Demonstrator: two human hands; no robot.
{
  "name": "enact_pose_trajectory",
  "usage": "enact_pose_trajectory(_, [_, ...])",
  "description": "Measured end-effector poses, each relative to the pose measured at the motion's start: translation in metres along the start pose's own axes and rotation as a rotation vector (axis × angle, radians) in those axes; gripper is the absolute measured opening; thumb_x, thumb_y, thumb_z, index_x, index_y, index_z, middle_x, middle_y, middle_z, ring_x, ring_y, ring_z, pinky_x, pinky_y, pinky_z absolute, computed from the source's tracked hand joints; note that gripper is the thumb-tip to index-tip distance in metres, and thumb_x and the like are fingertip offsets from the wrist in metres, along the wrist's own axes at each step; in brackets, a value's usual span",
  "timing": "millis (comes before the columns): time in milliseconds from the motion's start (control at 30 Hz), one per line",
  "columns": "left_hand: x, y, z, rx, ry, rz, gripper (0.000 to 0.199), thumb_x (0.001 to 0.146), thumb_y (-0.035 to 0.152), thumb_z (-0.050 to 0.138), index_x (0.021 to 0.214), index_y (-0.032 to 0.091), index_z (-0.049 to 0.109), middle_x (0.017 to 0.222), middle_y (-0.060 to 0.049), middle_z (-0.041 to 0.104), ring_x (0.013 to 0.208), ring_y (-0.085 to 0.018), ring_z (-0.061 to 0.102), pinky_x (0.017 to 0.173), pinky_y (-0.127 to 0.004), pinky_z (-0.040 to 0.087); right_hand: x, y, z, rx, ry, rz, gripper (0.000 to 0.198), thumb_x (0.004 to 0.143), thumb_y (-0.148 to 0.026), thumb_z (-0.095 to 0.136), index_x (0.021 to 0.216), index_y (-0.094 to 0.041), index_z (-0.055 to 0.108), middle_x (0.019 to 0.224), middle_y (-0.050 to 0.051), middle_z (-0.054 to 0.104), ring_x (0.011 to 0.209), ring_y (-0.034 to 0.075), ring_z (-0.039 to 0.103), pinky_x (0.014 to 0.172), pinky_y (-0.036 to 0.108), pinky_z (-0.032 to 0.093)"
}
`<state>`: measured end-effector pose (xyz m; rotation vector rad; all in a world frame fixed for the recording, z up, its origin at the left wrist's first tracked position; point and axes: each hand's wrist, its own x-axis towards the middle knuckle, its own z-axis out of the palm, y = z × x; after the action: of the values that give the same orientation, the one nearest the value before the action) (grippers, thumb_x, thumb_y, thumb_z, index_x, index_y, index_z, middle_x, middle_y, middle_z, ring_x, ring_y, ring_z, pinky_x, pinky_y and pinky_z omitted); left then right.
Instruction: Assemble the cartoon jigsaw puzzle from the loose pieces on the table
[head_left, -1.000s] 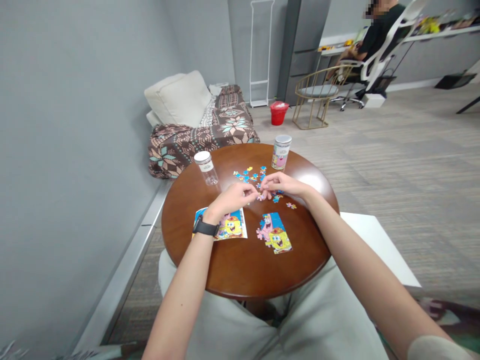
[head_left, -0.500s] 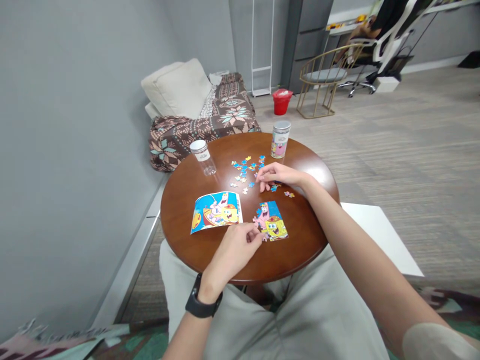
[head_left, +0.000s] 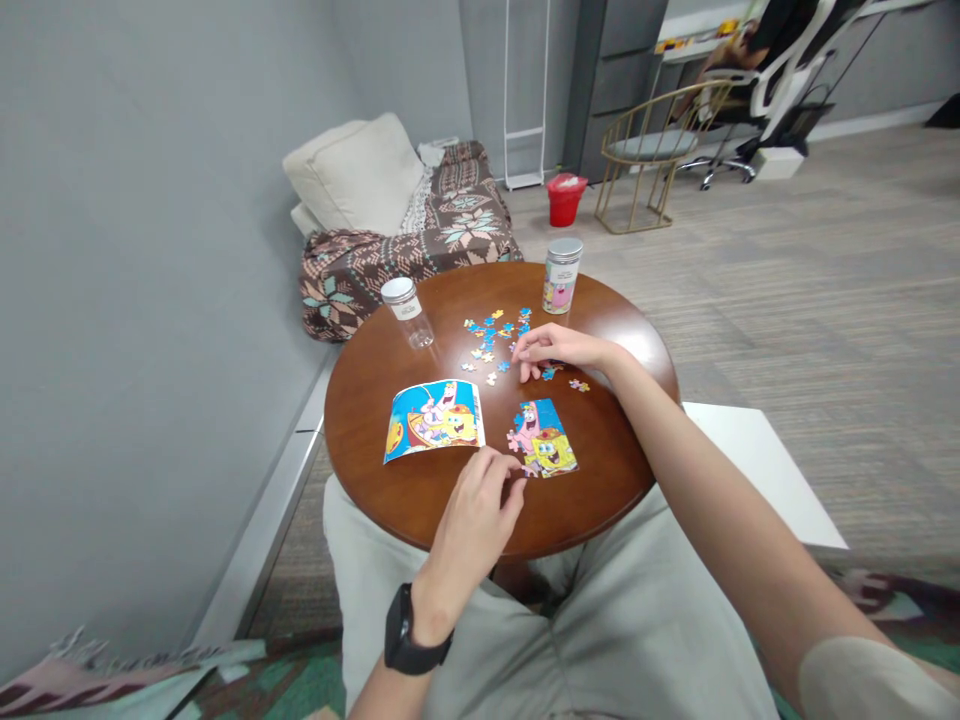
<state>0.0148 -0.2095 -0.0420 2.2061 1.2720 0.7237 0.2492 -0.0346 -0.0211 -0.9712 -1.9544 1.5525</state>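
A partly joined jigsaw puzzle (head_left: 547,440), with a yellow and a pink cartoon figure, lies on the round wooden table (head_left: 360,420). My left hand (head_left: 484,500) is at its lower left edge; index finger and thumb are apart, with a fingertip by a pinkish puzzle piece. Farther back, my right hand (head_left: 551,350) rests with loosely bent, parted fingers beside the loose puzzle pieces (head_left: 491,338); nothing shows in it, though its underside is hidden. To the left of the puzzle lies a slightly curled reference picture (head_left: 435,420) of the same figures.
A clear jar (head_left: 409,315) with a white lid stands at the back left of the table, a printed jar (head_left: 561,278) at the back right. Beyond are a covered couch (head_left: 450,225), a red bin (head_left: 564,202), a gold-framed chair (head_left: 649,150) and a seated person (head_left: 750,50).
My left hand has drawn back slightly from the puzzle's lower edge, its thumb and index finger farther apart. My right hand has stayed in nearly the same place. The view has shifted a little.
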Motion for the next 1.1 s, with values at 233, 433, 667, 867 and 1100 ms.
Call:
enact_pose_trajectory(233, [0.005,0.005,-0.002,0.084,-0.082,-0.013,0.026,0.094,0.020,0.054,0.119,0.021,0.060,0.100,-0.004,0.057,0.091,-0.019,0.058,0.085,-0.037,0.052,0.000,0.001,0.000,0.028,-0.022,0.009,0.031,0.081,-0.040,0.068,0.096,-0.012,0.066,0.081,0.008,0.076,0.065,0.013,0.064,0.054,0.024,0.038])
enact_pose_trajectory(433, [0.010,0.010,0.000,0.163,-0.089,0.003,0.018,0.095,0.022,0.054,0.112,0.021,0.061,0.099,-0.004,0.058,0.092,-0.019,0.058,0.084,-0.036,0.051,-0.001,0.000,0.000,0.027,-0.019,0.014,0.030,0.082,-0.039,0.068,0.095,-0.012,0.067,0.081,0.007,0.076,0.065,0.013,0.064,0.055,0.023,0.041])
enact_pose_trajectory(667, [0.006,0.009,0.001,0.216,-0.066,0.017,0.011,0.096,0.023,0.052,0.103,0.020,0.060,0.097,-0.003,0.059,0.089,-0.018,0.058,0.079,-0.035,0.049,0.000,-0.008,0.009,0.051,-0.079,-0.043,0.029,0.082,-0.041,0.071,0.080,-0.013,0.067,0.075,0.006,0.074,0.061,0.012,0.063,0.055,0.022,0.044])
enact_pose_trajectory(867, [0.006,0.011,0.004,0.284,-0.040,0.047,0.012,0.097,0.024,0.051,0.105,0.021,0.059,0.099,-0.003,0.059,0.084,-0.018,0.058,0.077,-0.034,0.049,0.000,-0.019,0.023,0.102,-0.529,0.099,0.039,0.083,-0.047,0.070,0.094,-0.009,0.070,0.088,0.011,0.076,0.073,0.015,0.070,0.068,0.025,0.053])
enact_pose_trajectory(1100, [0.003,0.011,0.005,0.289,0.009,0.091,0.016,0.096,0.025,0.054,0.109,0.021,0.062,0.099,-0.004,0.059,0.086,-0.018,0.058,0.078,-0.033,0.051,0.002,-0.013,0.021,0.118,-0.545,0.110,0.041,0.082,-0.047,0.073,0.095,-0.009,0.072,0.098,0.013,0.076,0.083,0.018,0.072,0.075,0.026,0.056])
